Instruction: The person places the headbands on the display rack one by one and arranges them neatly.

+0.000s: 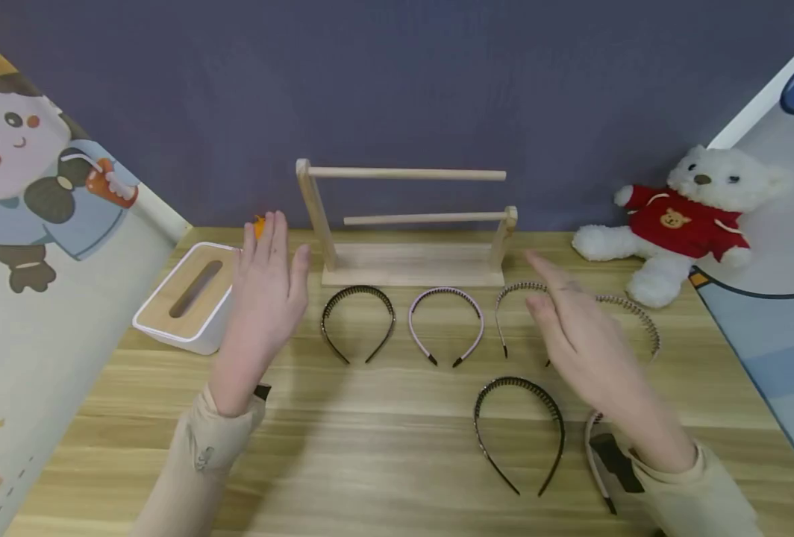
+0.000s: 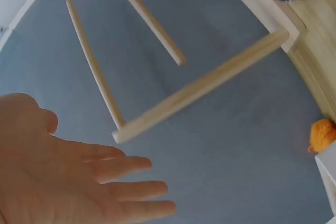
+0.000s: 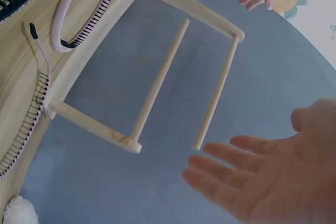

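A wooden rack [image 1: 413, 261] with two horizontal rods stands at the back of the table. My left hand [image 1: 267, 287] is raised with straight fingers, left of the rack and beside the tissue box [image 1: 217, 321]; it holds nothing. To the right, my right hand [image 1: 581, 339] also hovers with extended fingers and grips nothing. It partly hides a thin headband [image 1: 498, 317] and a toothed one [image 1: 648, 328]. A black headband [image 1: 359, 289] and a lilac headband [image 1: 445, 291] lie before the rack. Nearer me rest another black headband [image 1: 560, 425] and a pale one [image 1: 592, 455], partly covered by my right wrist.
A white teddy bear [image 1: 672, 212] in a red sweater sits at the back right. A small orange object [image 1: 259, 226] shows behind my left fingers. The dark blue wall [image 1: 404, 89] rises right behind the rack, with cartoon-printed panels on both sides.
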Demonstrator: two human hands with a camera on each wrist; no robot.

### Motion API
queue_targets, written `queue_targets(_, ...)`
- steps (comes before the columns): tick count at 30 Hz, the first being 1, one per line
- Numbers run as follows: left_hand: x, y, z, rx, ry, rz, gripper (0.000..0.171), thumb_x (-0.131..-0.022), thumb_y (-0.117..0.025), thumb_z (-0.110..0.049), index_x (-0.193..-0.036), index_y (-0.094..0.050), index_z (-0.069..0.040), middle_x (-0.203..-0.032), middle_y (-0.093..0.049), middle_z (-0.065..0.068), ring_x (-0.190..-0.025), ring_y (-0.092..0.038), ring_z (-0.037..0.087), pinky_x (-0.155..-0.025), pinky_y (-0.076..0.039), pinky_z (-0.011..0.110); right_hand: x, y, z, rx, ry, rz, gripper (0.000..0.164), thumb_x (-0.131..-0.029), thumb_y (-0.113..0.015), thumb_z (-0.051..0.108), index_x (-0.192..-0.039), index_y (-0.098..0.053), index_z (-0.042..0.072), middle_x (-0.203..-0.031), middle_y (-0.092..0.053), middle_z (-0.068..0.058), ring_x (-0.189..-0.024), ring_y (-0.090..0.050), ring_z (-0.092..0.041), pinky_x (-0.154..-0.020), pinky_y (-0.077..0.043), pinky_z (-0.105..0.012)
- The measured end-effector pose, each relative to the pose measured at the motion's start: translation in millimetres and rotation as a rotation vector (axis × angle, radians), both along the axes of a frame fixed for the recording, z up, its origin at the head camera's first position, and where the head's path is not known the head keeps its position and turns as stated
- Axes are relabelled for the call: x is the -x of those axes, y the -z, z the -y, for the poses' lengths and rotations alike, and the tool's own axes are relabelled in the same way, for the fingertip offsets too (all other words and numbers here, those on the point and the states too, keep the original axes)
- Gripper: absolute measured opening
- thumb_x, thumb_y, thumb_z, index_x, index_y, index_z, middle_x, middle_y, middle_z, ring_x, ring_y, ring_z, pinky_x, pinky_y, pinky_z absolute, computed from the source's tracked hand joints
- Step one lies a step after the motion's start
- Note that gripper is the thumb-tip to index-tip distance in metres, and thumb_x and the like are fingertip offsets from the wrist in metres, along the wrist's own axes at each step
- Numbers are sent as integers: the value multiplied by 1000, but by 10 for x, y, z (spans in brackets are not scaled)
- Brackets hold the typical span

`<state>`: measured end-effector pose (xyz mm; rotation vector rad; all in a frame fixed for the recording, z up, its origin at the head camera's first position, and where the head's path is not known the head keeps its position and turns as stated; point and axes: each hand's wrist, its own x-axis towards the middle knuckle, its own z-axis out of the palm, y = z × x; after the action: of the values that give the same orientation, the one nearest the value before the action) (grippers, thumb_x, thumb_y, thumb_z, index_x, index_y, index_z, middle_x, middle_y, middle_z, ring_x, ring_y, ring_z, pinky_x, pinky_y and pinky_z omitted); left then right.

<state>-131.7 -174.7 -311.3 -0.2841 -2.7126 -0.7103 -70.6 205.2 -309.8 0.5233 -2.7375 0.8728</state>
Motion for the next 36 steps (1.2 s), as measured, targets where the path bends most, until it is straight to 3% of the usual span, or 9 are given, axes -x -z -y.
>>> queue_targets(4,114,-18,85,-108,42,35,70,-118,-25,-42,-166,-22,9,-171,-22,27,-158,-11,50,-128,-9,61,-42,-25,-72,78,-15,27,54,-119,-35,29,-171,-27,14,-169,-35,-20,-147,-39,-53,-120,-29,-66)
queue_targets(9,266,54,136,-194,90,132,68,-118,-24,-43,-168,-23,3,-172,-23,22,-159,-20,43,-129,-15,54,-111,0,-175,177,-39,-2,52,-119,-33,20,-171,-30,19,-163,-46,-18,-144,-47,-44,-118,-35,-24)
queue_targets(12,370,111,156,-206,97,134,65,-119,-28,-38,-167,-25,5,-171,-26,23,-157,-25,43,-128,-18,52,-143,27,-246,226,-39,-32,51,-119,-34,16,-169,-35,19,-159,-50,-19,-144,-50,-25,-108,-33,-9)
queue_targets(16,500,173,187,-205,89,127,61,-118,-35,-30,-165,-27,9,-169,-29,26,-155,-29,46,-128,-20,52,-188,93,-372,266,-35,-35,50,-118,-34,11,-167,-39,15,-157,-51,-22,-140,-46,-1,-108,-35,-8)
queue_targets(19,587,216,198,-201,90,140,59,-118,-37,-26,-164,-28,9,-169,-29,26,-155,-28,45,-128,-20,52,-252,179,-514,273,-4,0,49,-118,-32,11,-166,-41,14,-155,-53,-22,-136,-47,6,-105,-36,-7)
queue_targets(22,669,286,187,-210,106,146,57,-118,-38,-22,-163,-28,12,-168,-29,28,-155,-28,45,-128,-20,51,-348,300,-711,251,34,54,49,-118,-30,12,-165,-44,14,-156,-56,0,-133,-47,11,-102,-36,-4)
queue_targets(26,756,377,164,-272,123,169,55,-118,-39,-18,-162,-30,12,-160,-40,33,-148,-41,48,-125,-29,53,-491,476,-977,225,58,76,47,-118,-28,8,-161,-49,8,-143,-57,28,-128,-51,13,-100,-36,-4)
queue_targets(34,923,574,186,-574,187,307,52,-118,-39,-14,-163,-31,10,-158,-44,33,-148,-42,44,-123,-34,52,-656,701,-1390,146,137,149,43,-118,-30,7,-150,-53,-9,-131,-60,21,-112,-52,18,-87,-41,-2)
queue_targets(36,945,623,195,-641,196,339,51,-118,-37,-13,-163,-30,9,-158,-43,34,-148,-42,44,-122,-36,51,-689,751,-1459,91,152,180,39,-117,-36,7,-146,-55,-11,-131,-66,8,-109,-48,21,-82,-40,-1)
